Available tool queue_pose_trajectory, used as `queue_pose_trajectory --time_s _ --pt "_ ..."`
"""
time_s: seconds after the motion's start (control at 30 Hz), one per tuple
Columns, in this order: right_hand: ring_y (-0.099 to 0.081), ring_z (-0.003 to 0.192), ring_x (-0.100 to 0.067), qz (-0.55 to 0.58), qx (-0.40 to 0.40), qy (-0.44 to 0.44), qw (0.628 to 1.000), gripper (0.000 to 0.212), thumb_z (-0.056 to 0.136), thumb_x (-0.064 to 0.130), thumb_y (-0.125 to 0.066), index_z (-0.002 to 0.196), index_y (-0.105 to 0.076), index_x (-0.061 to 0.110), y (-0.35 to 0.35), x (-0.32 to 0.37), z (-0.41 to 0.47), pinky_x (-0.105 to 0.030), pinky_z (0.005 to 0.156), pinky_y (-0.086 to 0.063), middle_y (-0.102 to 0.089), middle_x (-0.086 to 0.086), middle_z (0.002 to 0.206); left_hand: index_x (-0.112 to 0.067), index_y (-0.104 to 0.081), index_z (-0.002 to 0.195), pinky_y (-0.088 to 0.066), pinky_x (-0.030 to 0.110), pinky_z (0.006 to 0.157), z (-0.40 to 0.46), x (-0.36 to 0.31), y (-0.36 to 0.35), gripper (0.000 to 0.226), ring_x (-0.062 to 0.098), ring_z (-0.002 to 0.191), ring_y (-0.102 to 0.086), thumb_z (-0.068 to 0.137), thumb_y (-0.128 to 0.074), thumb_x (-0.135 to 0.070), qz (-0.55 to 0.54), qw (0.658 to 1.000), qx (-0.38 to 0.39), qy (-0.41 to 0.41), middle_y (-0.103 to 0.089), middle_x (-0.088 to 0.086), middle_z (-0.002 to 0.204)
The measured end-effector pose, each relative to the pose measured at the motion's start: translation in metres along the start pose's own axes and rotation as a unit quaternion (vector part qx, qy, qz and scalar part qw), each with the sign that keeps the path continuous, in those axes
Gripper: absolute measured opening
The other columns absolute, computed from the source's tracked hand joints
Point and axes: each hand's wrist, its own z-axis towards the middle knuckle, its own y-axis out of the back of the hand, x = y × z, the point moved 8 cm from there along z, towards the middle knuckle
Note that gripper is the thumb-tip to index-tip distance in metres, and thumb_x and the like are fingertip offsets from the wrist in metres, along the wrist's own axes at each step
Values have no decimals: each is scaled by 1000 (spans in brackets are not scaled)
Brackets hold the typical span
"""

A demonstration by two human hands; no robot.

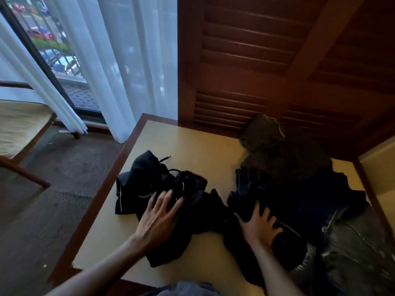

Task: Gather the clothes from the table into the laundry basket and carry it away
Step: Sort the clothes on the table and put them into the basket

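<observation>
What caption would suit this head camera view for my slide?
Both hands, left hand and right hand, reach onto dark clothes strewn across a yellow table beside a curtained window.

Both bare forearms reach forward over the desk's near edge. The left hand (157, 218) lies flat, fingers spread and straight. The right hand (259, 226) curls its fingers, gripping.

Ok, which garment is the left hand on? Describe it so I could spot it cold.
On the yellow-topped table by the white curtain, two dark heaps lie. The left hand rests on the black garment nearest the curtain side. Unlike the bigger right-hand pile, it shows a drawstring and thin white piping.
</observation>
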Motion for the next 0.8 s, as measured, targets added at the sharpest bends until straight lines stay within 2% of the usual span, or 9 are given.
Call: queue_pose_trajectory --time_s 0.17,0.27,0.3,0.37,0.43,0.53,0.63,0.7,0.8 --pt "-16 144 -43 31 -24 7 999 91 80 76 -52 153 -27 27 19 16 -13 -70 108 -24 -17 -13 160 -25 -41 151 -17 53 122 -45 -5 -22 55 36 146 -31 100 -43 -43 -42 999 25 24 -35 16 155" --pt "-11 151 -36 81 -174 140 971 75 89 70 -46 148 -39 26 54 71 -53 -70 112 -7 -24 -12 161 -25 -39 152 -19 52 120 -42 -7 -21 56 36 146 -30 99 -43 -42 -70 996 38 38 -35 15 155" --pt "-7 153 -32 98 -173 198 960 68 93 69 -39 150 -36 32 57 95 -72 -66 114 0 -25 -9 162 -26 -38 152 -20 52 120 -42 -7 -23 57 35 146 -29 98 -44 -42 -86 995 40 44 -33 15 156" --pt "6 154 -25 121 -34 297 946 56 98 65 -23 152 -20 49 33 139 -102 -62 116 10 -11 -1 167 -29 -31 153 -26 52 120 -44 -6 -22 61 31 148 -25 95 -51 -32 -170 983 31 68 -28 11 158" --pt "18 152 -26 90 113 353 924 58 94 67 -8 150 -6 56 -2 160 -124 -64 116 9 12 3 167 -38 -30 147 -38 45 117 -44 3 -4 72 13 144 -34 87 -57 -8 -333 934 -3 132 -37 2 153" --pt "30 147 -28 19 126 390 912 54 98 57 -13 151 -3 54 -20 157 -130 -71 113 6 27 5 162 -41 -47 130 -56 37 98 -37 32 54 61 -2 115 -60 91 -59 3 -462 861 -57 205 -60 -10 126" --pt "30 147 -28 16 122 402 908 52 106 42 -27 153 -7 51 -23 151 -131 -72 112 4 28 4 163 -26 -57 127 -51 47 97 -28 80 107 37 16 114 -56 91 -65 -31 -340 891 -171 248 -60 1 125" --pt "30 147 -29 29 119 404 906 52 106 41 -29 153 -9 50 -22 153 -133 -72 113 1 28 3 163 -30 -46 140 -38 55 109 -21 117 95 64 29 130 -45 87 -53 -66 -295 885 -126 338 -49 7 143" --pt "29 148 -28 56 129 424 895 52 105 39 -34 152 -15 50 -19 158 -140 -65 116 0 24 4 164 -32 -16 159 -15 59 123 -9 120 36 117 33 152 -23 66 -34 -101 -405 811 23 420 -21 9 167"
